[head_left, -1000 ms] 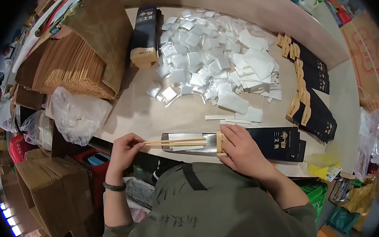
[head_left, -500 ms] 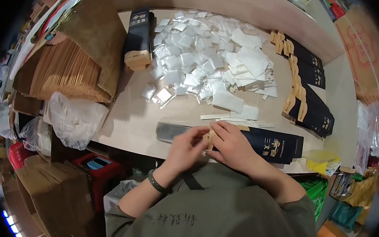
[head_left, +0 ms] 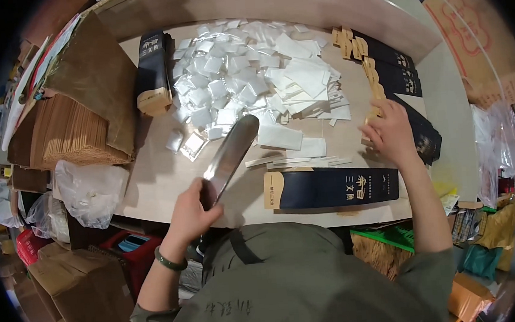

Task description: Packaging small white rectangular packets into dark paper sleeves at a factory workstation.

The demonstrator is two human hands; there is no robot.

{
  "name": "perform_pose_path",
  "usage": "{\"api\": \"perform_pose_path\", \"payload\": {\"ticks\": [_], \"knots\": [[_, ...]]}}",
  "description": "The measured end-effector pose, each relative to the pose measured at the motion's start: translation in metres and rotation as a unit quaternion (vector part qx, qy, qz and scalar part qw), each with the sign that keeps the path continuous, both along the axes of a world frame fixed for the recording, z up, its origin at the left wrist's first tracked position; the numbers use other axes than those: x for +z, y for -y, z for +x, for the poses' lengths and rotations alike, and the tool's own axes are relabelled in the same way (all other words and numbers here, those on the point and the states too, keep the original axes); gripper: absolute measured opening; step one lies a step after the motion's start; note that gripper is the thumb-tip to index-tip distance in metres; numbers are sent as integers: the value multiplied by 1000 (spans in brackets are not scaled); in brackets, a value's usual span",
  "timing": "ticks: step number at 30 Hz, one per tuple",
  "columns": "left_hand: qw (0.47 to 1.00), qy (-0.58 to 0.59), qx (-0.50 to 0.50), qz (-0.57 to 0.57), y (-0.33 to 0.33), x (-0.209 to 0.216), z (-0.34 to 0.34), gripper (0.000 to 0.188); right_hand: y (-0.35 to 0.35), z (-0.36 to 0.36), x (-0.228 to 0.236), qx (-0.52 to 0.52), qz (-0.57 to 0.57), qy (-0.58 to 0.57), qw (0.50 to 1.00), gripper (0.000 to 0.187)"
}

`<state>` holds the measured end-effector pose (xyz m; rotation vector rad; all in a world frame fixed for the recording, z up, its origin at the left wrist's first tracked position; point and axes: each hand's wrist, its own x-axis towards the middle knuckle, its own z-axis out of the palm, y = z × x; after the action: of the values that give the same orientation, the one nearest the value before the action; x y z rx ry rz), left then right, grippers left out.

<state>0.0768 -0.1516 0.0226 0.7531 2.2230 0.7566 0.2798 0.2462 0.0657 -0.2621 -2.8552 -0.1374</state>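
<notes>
My left hand (head_left: 193,209) is closed round one end of a long shiny metal strip (head_left: 232,148) with a rounded tip. The strip is raised at a slant over the table, its tip by the white packets (head_left: 239,77). My right hand (head_left: 392,131), fingers apart, is over the tan ends of a fanned stack of dark blue sleeves (head_left: 423,139) at the right; whether it touches them is hard to tell. A flat dark blue sleeve with a tan end (head_left: 320,187) lies between my arms near the table's front edge.
Flat white pieces (head_left: 305,78) lie right of the small packets. More dark sleeves (head_left: 152,66) are stacked at the back left, beside a box of brown cardboard sheets (head_left: 76,130). A crumpled plastic bag (head_left: 93,189) hangs at the left edge. A low partition (head_left: 209,7) borders the back.
My hands have moved apart from the sleeve in front of me. The left has picked up the metal strip from the table; the right has gone over to the right-hand sleeve stack.
</notes>
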Motion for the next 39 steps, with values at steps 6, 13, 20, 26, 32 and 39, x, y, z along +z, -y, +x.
{"api": "perform_pose_path", "payload": {"ticks": [6, 13, 20, 26, 32, 39], "knots": [[903, 180, -313, 232, -67, 9, 66, 56, 114, 4, -9, 159, -358, 107, 914, 51], [943, 242, -183, 139, -60, 25, 44, 52, 127, 4, -23, 129, -190, 92, 969, 47], [895, 187, -328, 237, -67, 14, 56, 43, 108, -15, -18, -51, -489, 269, 828, 49], [932, 251, -215, 148, -59, 12, 34, 36, 137, -9, -32, 136, -175, 46, 974, 36], [981, -152, -5, 118, -23, -38, 25, 46, 169, -33, -33, -97, -310, 163, 932, 34], [974, -134, -181, 11, 2, -11, 8, 66, 167, -44, -41, -96, -365, 128, 917, 19]]}}
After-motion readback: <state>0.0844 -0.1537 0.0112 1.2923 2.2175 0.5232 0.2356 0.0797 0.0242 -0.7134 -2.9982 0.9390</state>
